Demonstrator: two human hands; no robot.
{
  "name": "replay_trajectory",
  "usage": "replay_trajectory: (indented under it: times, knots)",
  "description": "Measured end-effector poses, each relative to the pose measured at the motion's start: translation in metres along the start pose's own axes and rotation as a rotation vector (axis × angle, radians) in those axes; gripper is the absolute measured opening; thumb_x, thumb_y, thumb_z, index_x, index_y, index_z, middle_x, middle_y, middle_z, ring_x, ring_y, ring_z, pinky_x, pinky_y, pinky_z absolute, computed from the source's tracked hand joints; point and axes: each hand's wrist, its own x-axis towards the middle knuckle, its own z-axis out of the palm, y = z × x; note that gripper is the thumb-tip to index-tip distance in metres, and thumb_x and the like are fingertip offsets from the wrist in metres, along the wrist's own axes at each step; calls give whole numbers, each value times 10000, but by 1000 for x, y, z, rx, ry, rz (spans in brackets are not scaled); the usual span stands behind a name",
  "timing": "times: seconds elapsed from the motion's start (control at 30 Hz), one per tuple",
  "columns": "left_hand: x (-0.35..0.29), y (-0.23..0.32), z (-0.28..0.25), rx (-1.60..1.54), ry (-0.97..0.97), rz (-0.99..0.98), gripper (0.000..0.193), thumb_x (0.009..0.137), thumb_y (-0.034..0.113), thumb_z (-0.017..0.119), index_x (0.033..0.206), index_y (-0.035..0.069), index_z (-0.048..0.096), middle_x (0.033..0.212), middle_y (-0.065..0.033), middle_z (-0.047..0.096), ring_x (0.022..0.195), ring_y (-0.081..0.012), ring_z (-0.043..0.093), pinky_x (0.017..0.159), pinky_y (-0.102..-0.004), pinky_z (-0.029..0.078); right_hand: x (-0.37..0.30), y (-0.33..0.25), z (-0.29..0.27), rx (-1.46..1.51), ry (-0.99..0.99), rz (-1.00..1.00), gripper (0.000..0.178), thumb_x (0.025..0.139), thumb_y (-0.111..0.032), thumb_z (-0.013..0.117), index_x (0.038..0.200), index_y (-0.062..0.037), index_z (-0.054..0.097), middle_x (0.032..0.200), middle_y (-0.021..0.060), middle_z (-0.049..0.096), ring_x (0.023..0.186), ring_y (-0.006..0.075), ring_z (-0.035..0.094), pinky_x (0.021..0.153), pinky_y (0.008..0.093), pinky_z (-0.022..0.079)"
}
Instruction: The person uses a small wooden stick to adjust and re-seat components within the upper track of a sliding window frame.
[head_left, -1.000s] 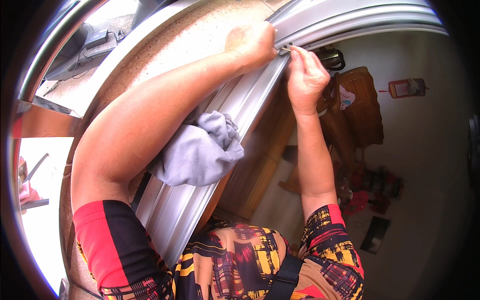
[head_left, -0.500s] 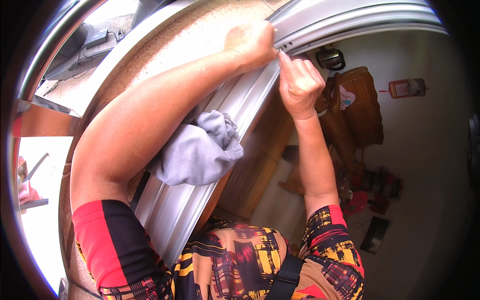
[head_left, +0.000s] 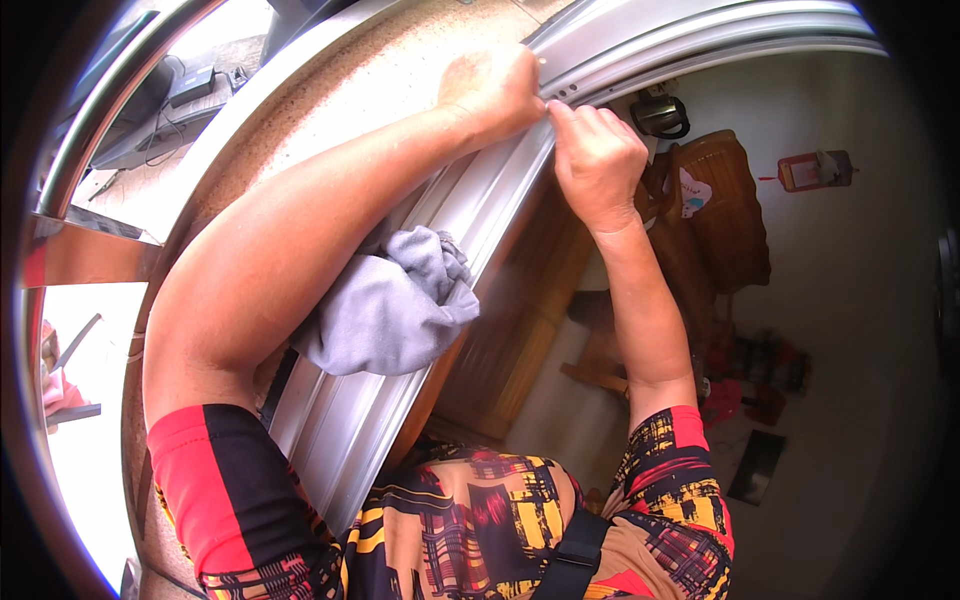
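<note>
My left hand (head_left: 492, 96) is closed in a fist near the corner of a silver metal window frame (head_left: 340, 420). Beside it my right hand (head_left: 602, 162) is pinched, its thumb and forefinger almost meeting the left hand's fingers. Whatever sits between the fingertips is too small or too hidden to name. Small dark holes (head_left: 566, 91) show in the frame just beyond the fingertips. A crumpled grey cloth (head_left: 395, 315) lies over the frame's rails, partly behind my left forearm.
A stone-like ledge (head_left: 290, 130) runs outside the frame, with a metal rail (head_left: 92, 115) farther left. On the room side are a wooden chair (head_left: 722, 205), a dark kettle (head_left: 660, 116) and a red-edged hanging item (head_left: 815, 171).
Both hands have shifted slightly left, staying fingertip to fingertip at the frame's corner. My right forearm has swung a little outward at the elbow. The cloth stays on the rails.
</note>
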Motion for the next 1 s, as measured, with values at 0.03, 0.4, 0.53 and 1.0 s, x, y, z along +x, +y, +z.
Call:
replay_trajectory:
  times: [0.03, 0.4, 0.53, 1.0]
  knots:
    - [0, 1, 0, -6, -4, 3, 125, 708, 188, 667, 779, 95, 712, 764, -130, 681, 772, -282, 671, 718, -390, 518, -2, 1, 0, 56, 12, 60, 131, 756, -60, 658, 881, -61, 696, 687, 73, 597, 634, 231, 593, 550, 338, 462]
    - [2, 4, -3, -21, -95, 1, 190, 740, 175, 653, 869, 46, 707, 867, -177, 686, 855, -315, 674, 775, -410, 524, 5, 3, 2, 529, 45, 594, 61, 806, -25, 658, 852, 11, 676, 761, 165, 664, 671, 297, 647, 612, 326, 500]
    - [2, 3, -3, -11, -69, -11, 163, 730, 175, 655, 836, 64, 710, 836, -164, 685, 835, -303, 673, 761, -404, 523, 11, 2, 1, 519, 27, 523, 55, 811, -30, 660, 848, 9, 674, 757, 163, 664, 650, 283, 643, 599, 320, 491]
    - [1, 5, -5, -12, -86, -9, 189, 728, 162, 654, 867, 48, 710, 874, -177, 688, 863, -317, 675, 780, -408, 527, 0, -2, -7, 479, 152, 476, 75, 824, 15, 643, 892, 19, 674, 752, 149, 644, 641, 248, 621, 604, 310, 489]
